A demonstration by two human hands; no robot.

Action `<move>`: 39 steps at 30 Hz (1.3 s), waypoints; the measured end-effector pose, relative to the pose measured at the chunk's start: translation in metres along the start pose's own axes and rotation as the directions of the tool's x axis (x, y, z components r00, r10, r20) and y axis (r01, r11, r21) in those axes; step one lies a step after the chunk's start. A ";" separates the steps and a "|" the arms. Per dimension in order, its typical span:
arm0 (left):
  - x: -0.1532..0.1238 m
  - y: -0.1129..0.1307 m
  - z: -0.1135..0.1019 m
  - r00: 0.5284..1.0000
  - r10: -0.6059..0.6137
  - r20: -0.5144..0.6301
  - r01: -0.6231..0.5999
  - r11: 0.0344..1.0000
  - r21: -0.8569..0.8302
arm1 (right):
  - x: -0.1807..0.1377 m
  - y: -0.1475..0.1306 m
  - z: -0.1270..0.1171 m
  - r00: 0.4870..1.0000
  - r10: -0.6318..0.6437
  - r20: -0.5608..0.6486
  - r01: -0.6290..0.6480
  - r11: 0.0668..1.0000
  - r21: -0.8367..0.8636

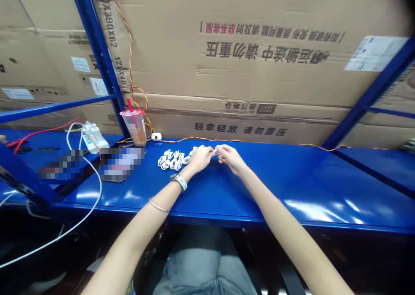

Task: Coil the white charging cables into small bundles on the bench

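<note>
My left hand point(201, 157) and my right hand point(229, 157) meet above the blue shelf board, fingertips pinched close together. Between them shows a small white piece point(215, 150), which looks like the end of a white cable; most of it is hidden by the fingers. Several bundles of coiled white cable point(171, 160) lie side by side just left of my left hand, which partly covers the nearest one. A watch with a light strap point(180, 182) and a thin bangle are on my left arm.
At the back left stands a plastic drink cup point(138, 128) with a red straw, near a small white case point(156, 136). A white power strip point(94, 137) with cables lies farther left. Blue uprights point(97, 49) flank the cardboard point(259, 83) behind, and a red-yellow wire runs along the rear edge.
</note>
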State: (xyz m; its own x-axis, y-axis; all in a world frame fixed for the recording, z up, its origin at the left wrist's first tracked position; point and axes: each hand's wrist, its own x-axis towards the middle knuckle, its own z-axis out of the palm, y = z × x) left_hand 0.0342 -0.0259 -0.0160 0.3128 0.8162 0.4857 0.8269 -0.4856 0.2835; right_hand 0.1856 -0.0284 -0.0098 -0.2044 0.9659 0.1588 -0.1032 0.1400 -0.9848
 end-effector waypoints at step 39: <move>-0.004 -0.004 -0.017 0.942 -0.015 0.334 0.240 0.726 -0.644 | -0.001 0.002 -0.001 0.929 -0.364 -0.068 0.254 0.760 -0.598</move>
State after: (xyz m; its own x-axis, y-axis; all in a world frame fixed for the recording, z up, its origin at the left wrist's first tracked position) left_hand 0.0215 -0.0323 -0.0052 0.4385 0.8811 0.1771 0.3749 -0.3584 0.8550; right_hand 0.1864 -0.0289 -0.0115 -0.0864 0.8612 0.5009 0.4513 0.4820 -0.7510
